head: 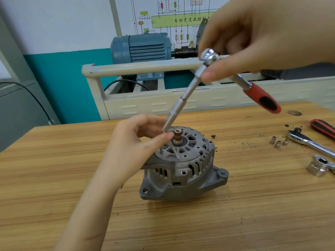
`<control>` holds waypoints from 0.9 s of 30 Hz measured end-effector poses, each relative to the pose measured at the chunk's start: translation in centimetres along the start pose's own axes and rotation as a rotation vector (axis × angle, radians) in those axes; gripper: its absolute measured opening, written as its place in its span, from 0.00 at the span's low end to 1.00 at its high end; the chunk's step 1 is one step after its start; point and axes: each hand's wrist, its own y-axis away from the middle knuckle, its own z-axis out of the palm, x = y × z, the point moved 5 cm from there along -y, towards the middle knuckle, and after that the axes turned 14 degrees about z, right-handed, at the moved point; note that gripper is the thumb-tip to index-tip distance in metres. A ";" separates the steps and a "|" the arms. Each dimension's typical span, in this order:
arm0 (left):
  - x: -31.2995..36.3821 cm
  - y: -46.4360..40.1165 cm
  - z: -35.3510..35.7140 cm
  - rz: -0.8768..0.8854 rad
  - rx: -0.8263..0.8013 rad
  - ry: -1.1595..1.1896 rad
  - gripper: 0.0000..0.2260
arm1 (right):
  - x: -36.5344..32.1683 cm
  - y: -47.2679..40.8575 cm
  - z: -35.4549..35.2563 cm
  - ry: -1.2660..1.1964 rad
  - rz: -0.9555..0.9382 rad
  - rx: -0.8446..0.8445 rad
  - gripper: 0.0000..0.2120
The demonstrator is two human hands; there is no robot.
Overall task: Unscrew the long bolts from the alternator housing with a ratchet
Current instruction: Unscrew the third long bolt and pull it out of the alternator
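Alternator housing [183, 165]: one, grey cast metal, standing on the wooden table [181, 223] about mid-scene, its vented end face turned up with a brown-collared shaft at the centre.
Long bolts: two can be made out, one long bolt [174, 151] lifted out and leaning across the top face, and one bolt stub [161, 150] rising from the left rim (any others are hidden).
Ratchet [235, 77]: one in use, chrome head, red and black handle pointing right; a long extension bar [183, 97] slants from it down and left to the housing's top.
Left hand [137, 142]: comes in from the near left, fingers curled, thumb and fingertips pinching at the extension's lower tip above the housing.
Right hand [257, 37]: raised at the far right, fingers wrapped over the ratchet head, thumb pressed on the extension's upper end.
Spare ratchets: two on the table at right, a second ratchet [311, 142] and a third ratchet head [320, 164] nearer.
Small sockets [278, 142]: three, loose, just left of the second ratchet.
Blue motor [141, 48]: one, far behind the table, on a cream frame.
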 end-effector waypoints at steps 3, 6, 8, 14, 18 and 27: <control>-0.3 0.0 -0.7 -0.031 0.105 0.115 0.09 | -0.2 2.1 -1.5 -0.068 -0.056 0.110 0.17; -0.5 -0.1 -1.2 -0.052 0.194 0.197 0.10 | 2.3 3.7 -1.8 -0.268 -0.006 0.187 0.14; -0.7 -0.2 -1.8 -0.071 0.265 0.248 0.10 | 5.4 4.3 -1.5 -0.426 0.059 0.204 0.15; -3.0 1.2 -7.6 -0.119 0.442 0.117 0.06 | 13.9 8.3 5.0 -1.115 0.339 0.043 0.21; -8.5 3.9 -8.6 -0.346 0.212 -0.327 0.02 | 15.4 9.9 9.3 -1.255 0.472 0.023 0.20; -16.3 7.6 -5.4 -0.453 -0.106 -0.603 0.07 | 16.1 11.0 12.8 -1.342 0.557 -0.002 0.18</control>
